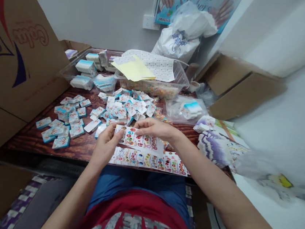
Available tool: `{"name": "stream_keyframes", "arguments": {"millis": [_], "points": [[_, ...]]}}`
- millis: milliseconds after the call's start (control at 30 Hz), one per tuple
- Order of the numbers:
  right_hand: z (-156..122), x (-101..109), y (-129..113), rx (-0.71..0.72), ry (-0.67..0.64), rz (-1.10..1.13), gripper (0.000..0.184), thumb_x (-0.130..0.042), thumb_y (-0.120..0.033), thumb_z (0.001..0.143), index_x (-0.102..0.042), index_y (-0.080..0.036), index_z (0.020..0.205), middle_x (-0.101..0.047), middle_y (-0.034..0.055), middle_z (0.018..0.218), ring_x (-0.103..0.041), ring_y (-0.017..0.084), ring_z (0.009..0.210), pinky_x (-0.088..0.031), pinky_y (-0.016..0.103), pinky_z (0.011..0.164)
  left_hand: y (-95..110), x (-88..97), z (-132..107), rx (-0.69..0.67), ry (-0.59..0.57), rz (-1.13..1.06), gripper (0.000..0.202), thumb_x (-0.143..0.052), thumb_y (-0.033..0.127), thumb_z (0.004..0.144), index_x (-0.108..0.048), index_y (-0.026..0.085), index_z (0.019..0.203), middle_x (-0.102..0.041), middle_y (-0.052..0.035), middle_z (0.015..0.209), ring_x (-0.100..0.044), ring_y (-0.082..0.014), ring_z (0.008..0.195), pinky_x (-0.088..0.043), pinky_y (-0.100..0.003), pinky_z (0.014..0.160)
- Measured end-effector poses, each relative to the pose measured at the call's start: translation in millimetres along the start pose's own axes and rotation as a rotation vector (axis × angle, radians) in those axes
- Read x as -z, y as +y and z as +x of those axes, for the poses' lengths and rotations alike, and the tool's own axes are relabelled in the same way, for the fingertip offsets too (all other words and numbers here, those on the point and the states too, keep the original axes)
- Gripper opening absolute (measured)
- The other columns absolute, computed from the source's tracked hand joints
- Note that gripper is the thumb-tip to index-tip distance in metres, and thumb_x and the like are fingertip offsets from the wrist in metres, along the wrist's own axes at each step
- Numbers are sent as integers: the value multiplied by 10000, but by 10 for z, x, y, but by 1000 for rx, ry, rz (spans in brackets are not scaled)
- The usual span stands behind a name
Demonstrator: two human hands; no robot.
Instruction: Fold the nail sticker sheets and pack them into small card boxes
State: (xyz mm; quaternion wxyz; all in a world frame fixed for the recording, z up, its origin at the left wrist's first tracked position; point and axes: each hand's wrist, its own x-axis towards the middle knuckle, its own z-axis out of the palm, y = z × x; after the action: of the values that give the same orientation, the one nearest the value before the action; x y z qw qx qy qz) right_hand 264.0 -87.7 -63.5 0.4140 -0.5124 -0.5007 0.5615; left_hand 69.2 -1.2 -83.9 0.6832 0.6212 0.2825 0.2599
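Observation:
Between my two hands is a white sticker sheet (145,142) printed with rows of small coloured round designs. My left hand (108,139) pinches its left end between thumb and fingers. My right hand (155,128) has its fingers closed on the upper edge. Beneath it, along the table's front edge, lies a longer strip of similar stickers (149,161). Just beyond my hands is a heap of small blue-and-white boxes (126,104), some with flaps up. More such boxes (71,118) lie in a looser group to the left.
A clear plastic tub (178,83) of small colourful pieces stands behind, with patterned paper (163,66) and yellow sheets (134,68) on top. Flattened packets (86,67) fill a clear tray at back left. Large cartons (23,63) (235,83) flank the table; purple-white bundles (215,145) lie right.

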Motion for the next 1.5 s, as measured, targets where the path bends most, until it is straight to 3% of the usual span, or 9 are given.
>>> {"name": "stream_keyframes", "arguments": {"millis": [233,500,733,867,967,1133,1267,1400,1500], "points": [[58,112,19,-120,-108,83,164,-741,-271,755,-662,-153,837,-653,-17,766,-565,101,674,-417,243,655,-11,29,87,125,-56,-138,542,-737,515,738,-648,143,1121,-705,-71,930,-671,-205,737,-579,-263,483],[-66,-127,235,-7,19,4,209,-705,-327,798,-655,-179,937,-660,-6,843,-590,137,754,-446,278,721,-158,62,-99,274,-145,-304,392,-806,448,677,-672,116,835,-634,-24,721,-599,-125,598,-580,-235,472],[-202,-372,106,91,215,-116,309,-652,-367,862,-563,-207,1111,-605,65,1132,-566,208,1063,-461,351,894,-251,-58,-147,36,96,-191,307,-810,363,668,-599,154,745,-582,37,667,-547,-96,570,-563,-211,462],[-178,-377,186,30,252,-371,164,-625,-351,860,-574,-196,848,-576,1,810,-532,171,762,-423,290,680,-195,-97,-207,-71,136,-47,231,-733,359,760,-609,165,742,-571,36,657,-546,-103,569,-545,-210,487],[-214,-339,313,-1,242,-415,282,-568,-347,879,-488,-196,655,-442,-40,628,-416,133,616,-327,259,584,-132,-35,-265,-136,210,81,203,-711,349,800,-643,163,753,-580,26,651,-542,-100,574,-503,-190,527],[-326,-422,480,-10,238,-246,207,-553,-344,855,-563,-184,723,-494,-26,670,-439,137,628,-322,252,587,-194,10,-275,117,-99,-177,465,-571,575,862,-686,128,807,-639,-48,671,-583,-146,606,-476,-237,563],[-338,-612,703,-94,364,-369,190,-536,-286,832,-540,-191,667,-532,-12,650,-491,162,652,-322,261,605,-432,-153,-268,291,-194,-148,446,-779,460,719,-692,172,1049,-685,-37,884,-608,-156,758,-463,-229,659],[-370,-767,870,-138,561,-396,133,-515,-227,806,-527,-202,676,-555,-7,641,-522,177,651,-334,266,603,-623,-275,-279,439,-318,-182,463,-760,550,695,-712,121,861,-655,-30,750,-570,-141,669,-417,-232,625],[-417,-769,831,-100,569,-298,143,-515,-261,845,-550,-202,719,-563,-6,667,-521,177,659,-356,260,596,-669,-274,-265,494,-430,-238,496,-779,578,661,-693,103,776,-627,-22,679,-540,-115,608,-403,-219,602]]}}
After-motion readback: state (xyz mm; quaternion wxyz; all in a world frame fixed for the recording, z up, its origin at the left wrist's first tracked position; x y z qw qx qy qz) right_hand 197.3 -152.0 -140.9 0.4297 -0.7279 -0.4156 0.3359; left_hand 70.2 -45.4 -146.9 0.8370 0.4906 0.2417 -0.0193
